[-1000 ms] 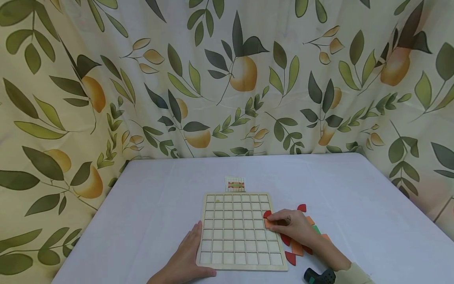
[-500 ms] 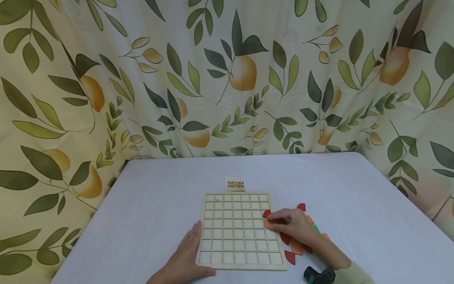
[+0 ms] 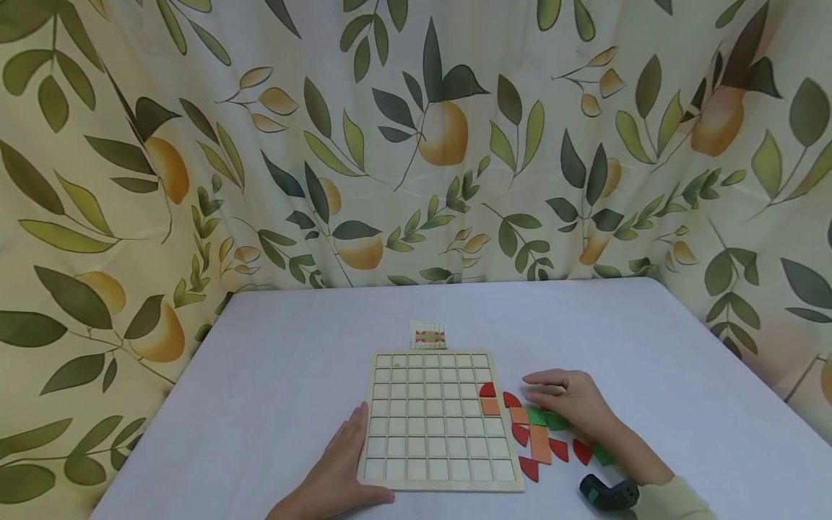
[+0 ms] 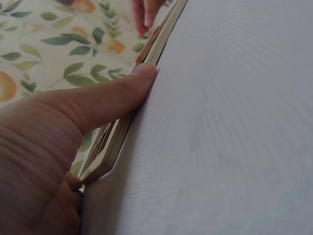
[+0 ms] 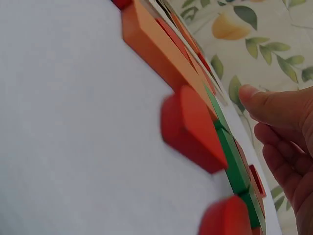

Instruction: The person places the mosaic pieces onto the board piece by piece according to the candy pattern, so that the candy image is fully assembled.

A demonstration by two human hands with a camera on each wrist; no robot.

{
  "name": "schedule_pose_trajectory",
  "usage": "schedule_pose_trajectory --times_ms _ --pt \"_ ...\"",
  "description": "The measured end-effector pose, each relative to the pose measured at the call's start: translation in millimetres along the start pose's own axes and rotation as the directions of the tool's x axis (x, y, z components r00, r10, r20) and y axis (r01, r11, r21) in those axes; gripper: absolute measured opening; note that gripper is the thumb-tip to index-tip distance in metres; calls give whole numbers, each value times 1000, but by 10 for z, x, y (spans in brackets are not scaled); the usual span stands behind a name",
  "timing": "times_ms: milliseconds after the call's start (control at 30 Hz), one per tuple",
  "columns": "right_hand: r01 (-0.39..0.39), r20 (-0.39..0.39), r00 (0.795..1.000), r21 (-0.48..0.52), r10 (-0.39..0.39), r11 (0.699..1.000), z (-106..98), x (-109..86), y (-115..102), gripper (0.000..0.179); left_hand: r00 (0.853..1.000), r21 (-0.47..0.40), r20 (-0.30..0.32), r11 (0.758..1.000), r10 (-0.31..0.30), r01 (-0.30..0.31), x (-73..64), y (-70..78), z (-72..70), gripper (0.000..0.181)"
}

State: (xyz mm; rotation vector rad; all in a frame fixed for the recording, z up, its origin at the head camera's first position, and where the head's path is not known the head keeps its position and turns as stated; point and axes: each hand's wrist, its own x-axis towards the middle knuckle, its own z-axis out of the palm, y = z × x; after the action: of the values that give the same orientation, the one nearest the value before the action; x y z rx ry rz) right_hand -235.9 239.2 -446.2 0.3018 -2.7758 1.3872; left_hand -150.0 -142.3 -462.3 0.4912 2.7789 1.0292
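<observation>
A wooden board (image 3: pixel 425 427) with a square grid lies on the table. My left hand (image 3: pixel 331 466) rests at its lower left corner, fingers straight along the left side and thumb (image 4: pixel 115 98) against the near edge. At the grid's right side sit a red rounded piece (image 3: pixel 487 390) and, just below it, an orange square (image 3: pixel 490 406). My right hand (image 3: pixel 573 401) hovers beyond the board's right edge, above the loose pieces. Its thumb and index finger are apart, with nothing visible between them. The hand and forearm partly cover a green piece (image 3: pixel 555 421).
Right of the board lie several loose pieces, among them a red quarter-round (image 3: pixel 529 469), an orange rectangle (image 3: pixel 539 443) and a green square (image 3: pixel 536 416). A small pattern card (image 3: pixel 428 336) stands behind the board. A dark wrist device (image 3: pixel 607 492) is near my right sleeve.
My right hand has let go of the orange square, which stays on the board, and has moved right over the loose pieces. My left hand keeps its place.
</observation>
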Motion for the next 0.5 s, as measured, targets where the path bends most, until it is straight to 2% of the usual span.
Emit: schedule_pose_trajectory --times_ms 167,367,500 --pt "-8 -22 1000 -27 8 1000 -76 17 88 28 1000 0 1 1000 -4 4 4 -8 0 131" --pt "-94 -42 995 -10 93 996 -153 26 134 35 1000 -6 0 1000 -1 1 10 -19 9 132" --pt "-120 -40 992 -20 120 993 -179 36 169 38 1000 -4 -1 1000 -4 4 13 -18 11 132"
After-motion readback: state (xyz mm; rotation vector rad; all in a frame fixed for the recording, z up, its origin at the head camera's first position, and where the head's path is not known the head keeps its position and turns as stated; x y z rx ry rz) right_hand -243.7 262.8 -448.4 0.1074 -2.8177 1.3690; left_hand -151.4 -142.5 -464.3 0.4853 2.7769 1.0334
